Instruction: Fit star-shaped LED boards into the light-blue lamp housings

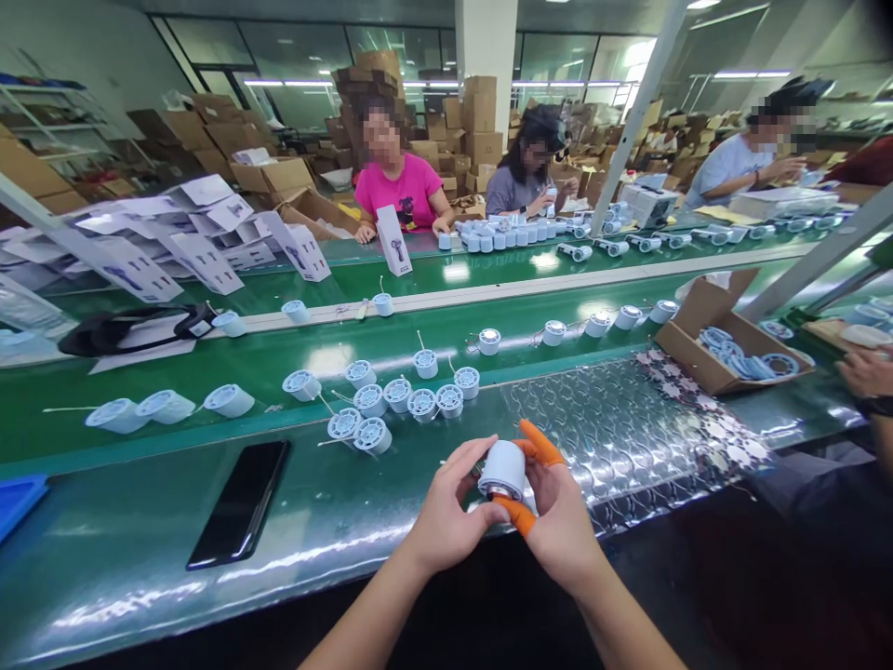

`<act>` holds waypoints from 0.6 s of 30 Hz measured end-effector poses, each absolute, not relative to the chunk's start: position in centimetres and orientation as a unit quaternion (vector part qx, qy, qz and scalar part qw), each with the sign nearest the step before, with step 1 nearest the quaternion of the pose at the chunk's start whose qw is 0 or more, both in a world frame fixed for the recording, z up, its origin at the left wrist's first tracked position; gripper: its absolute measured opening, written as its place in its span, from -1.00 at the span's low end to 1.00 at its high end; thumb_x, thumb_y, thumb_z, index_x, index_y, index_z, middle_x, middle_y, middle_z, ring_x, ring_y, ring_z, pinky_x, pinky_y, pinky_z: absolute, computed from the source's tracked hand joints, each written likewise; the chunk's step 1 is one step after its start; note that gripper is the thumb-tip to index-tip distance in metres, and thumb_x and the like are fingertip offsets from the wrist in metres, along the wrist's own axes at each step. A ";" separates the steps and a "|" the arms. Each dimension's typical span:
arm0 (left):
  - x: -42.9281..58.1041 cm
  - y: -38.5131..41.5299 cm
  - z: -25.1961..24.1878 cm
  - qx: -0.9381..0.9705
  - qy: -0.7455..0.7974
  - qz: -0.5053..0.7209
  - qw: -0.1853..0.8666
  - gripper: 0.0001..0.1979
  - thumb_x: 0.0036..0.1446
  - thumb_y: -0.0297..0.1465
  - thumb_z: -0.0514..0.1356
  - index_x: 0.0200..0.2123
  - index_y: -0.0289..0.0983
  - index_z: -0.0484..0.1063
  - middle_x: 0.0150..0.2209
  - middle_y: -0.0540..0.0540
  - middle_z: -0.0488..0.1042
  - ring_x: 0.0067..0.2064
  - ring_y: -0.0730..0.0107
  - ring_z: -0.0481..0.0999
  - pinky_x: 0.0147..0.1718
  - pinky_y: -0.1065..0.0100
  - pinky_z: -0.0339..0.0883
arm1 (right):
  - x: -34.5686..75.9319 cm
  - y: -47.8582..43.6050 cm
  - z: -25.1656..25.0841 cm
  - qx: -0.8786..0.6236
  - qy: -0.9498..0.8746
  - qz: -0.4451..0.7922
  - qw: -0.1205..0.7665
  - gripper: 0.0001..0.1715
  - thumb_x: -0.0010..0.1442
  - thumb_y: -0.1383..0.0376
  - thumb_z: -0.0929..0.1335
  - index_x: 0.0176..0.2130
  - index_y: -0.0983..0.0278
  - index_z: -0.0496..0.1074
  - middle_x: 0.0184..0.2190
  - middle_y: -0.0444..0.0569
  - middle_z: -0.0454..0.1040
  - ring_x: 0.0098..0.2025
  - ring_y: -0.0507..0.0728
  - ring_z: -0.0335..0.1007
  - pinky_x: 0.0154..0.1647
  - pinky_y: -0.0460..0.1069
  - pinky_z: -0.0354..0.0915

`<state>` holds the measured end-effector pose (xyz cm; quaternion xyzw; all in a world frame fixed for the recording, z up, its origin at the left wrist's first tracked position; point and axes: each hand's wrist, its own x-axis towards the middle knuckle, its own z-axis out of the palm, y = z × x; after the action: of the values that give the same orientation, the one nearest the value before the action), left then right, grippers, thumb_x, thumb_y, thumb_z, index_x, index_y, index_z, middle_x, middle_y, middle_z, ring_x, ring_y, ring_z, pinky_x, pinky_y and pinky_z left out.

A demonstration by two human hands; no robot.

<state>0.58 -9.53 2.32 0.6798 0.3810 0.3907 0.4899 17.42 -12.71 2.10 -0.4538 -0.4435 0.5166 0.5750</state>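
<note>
Head cam, lower centre: L hand (446, 507) and R hand (562, 526) pinch pale-blue plastic cylinder (500, 468) upright, orange finger cots (540, 443) on R. Glossy green belt (126, 568) below; crinkly foil bubble wrap (614, 437) just right; black phone (238, 504) left.

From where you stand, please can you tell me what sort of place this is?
It looks like a factory assembly line: a long green conveyor belt holds pale blue cylindrical parts, workers sit along it, and cardboard cartons are stacked behind.
</note>
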 end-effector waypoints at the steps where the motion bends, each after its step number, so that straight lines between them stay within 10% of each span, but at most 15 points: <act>1: 0.7 -9.4 2.5 0.718 0.376 0.367 0.456 -0.21 0.08 -0.12 0.39 0.32 -0.16 0.21 0.29 -0.32 0.23 0.28 -0.15 0.29 0.17 0.01 0.35 | 17.5 -12.5 2.2 -0.458 -0.421 0.518 0.587 0.04 -0.02 0.27 0.58 0.32 0.05 0.14 0.12 0.07 0.44 0.15 0.30 0.43 0.20 0.27 0.37; 9: 3.9 0.8 5.4 0.867 0.356 0.264 0.227 -0.48 0.16 -0.31 0.26 0.18 -0.18 0.28 0.11 -0.20 0.35 0.13 0.11 0.41 0.14 0.16 0.33 | 22.4 -9.9 0.8 -0.505 -0.403 0.491 0.584 -0.16 0.21 0.07 0.43 0.34 0.14 0.10 0.18 0.16 0.43 0.12 0.25 0.49 0.15 0.21 0.40; 14: 2.2 15.3 5.8 0.811 0.551 0.146 0.132 -0.34 0.18 -0.03 0.16 0.30 -0.09 0.20 0.16 -0.26 0.22 0.19 -0.15 0.33 0.17 -0.07 0.20 | 33.2 -9.2 -1.3 -0.769 -0.498 0.170 0.364 -0.53 0.29 0.17 0.28 0.11 0.30 0.43 -0.05 0.12 0.57 -0.16 0.18 0.57 -0.01 0.13 0.46; 18: 0.0 21.5 3.6 0.778 0.617 -0.025 0.116 -0.26 0.14 0.11 0.08 0.31 -0.07 0.19 0.21 -0.36 0.23 0.21 -0.35 0.30 0.15 -0.32 0.03 | 41.3 -10.1 -1.2 -0.864 -0.424 0.040 0.268 -0.58 0.26 0.21 0.29 -0.02 0.39 0.53 -0.07 0.36 0.51 -0.02 0.42 0.47 0.09 0.38 0.27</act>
<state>0.02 21.48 3.65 0.7783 0.6166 -0.0247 0.1164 41.35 -10.07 -1.18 -0.8642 -0.4242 0.0401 0.2675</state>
